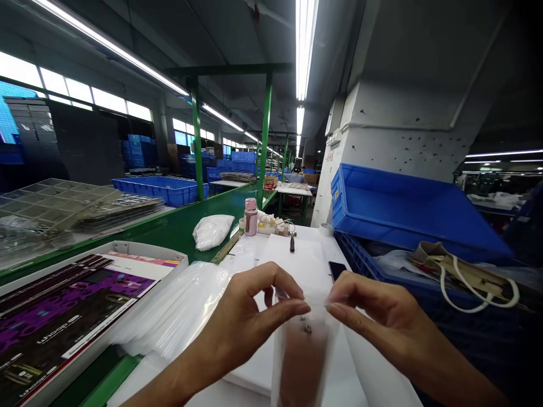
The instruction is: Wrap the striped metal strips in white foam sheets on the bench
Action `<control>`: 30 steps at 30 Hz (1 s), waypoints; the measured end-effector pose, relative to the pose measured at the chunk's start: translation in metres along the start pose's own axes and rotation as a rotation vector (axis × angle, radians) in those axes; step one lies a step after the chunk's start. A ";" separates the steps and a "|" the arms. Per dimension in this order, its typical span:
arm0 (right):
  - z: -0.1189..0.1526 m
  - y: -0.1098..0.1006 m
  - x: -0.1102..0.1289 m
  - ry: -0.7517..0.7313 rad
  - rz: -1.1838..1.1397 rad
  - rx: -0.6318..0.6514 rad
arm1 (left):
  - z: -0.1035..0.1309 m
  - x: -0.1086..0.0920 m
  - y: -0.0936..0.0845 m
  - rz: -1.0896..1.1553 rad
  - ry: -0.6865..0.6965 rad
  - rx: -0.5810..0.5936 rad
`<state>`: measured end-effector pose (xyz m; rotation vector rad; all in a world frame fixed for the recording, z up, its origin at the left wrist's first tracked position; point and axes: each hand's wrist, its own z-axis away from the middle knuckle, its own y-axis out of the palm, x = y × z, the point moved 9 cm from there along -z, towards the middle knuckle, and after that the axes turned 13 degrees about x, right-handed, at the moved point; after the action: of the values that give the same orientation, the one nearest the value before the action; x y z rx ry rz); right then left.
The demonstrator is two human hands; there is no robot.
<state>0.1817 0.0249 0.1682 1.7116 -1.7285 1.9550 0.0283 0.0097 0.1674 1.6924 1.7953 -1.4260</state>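
Both hands pinch the upper edge of a clear plastic bag (278, 350) in front of me. Inside the bag shows a brown flat piece (302, 367), with a small dark mark or fitting near its top that is too blurred to name. My left hand (250, 316) grips the bag's left corner between thumb and fingers. At the right corner, my right hand (382, 322) pinches it, slightly smeared by motion. A stack of clear plastic bags (182, 311) lies just left of my left hand. A phone (337, 270) lies behind my right hand.
On the white table (292, 265) a small black-handled tool (292, 243) lies ahead, with a pink bottle (250, 217) behind. Left stands a tray of printed sheets (85, 305). A white bag (213, 232) rests on the green conveyor. Blue crates (403, 203) and a beige tote bag (466, 271) flank the right.
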 end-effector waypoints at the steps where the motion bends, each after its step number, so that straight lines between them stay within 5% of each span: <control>1: 0.001 0.000 0.000 -0.009 0.005 -0.009 | 0.000 0.001 0.000 0.002 0.003 -0.008; 17: 0.009 0.009 0.018 -0.228 0.201 -0.121 | 0.001 0.000 0.014 0.092 0.060 -0.025; 30: 0.011 0.011 0.010 -0.212 0.119 -0.137 | 0.003 0.031 0.026 0.344 -0.104 -0.050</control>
<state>0.1788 0.0071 0.1652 1.8659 -2.0251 1.7015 0.0415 0.0214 0.1310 1.7624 1.3912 -1.2823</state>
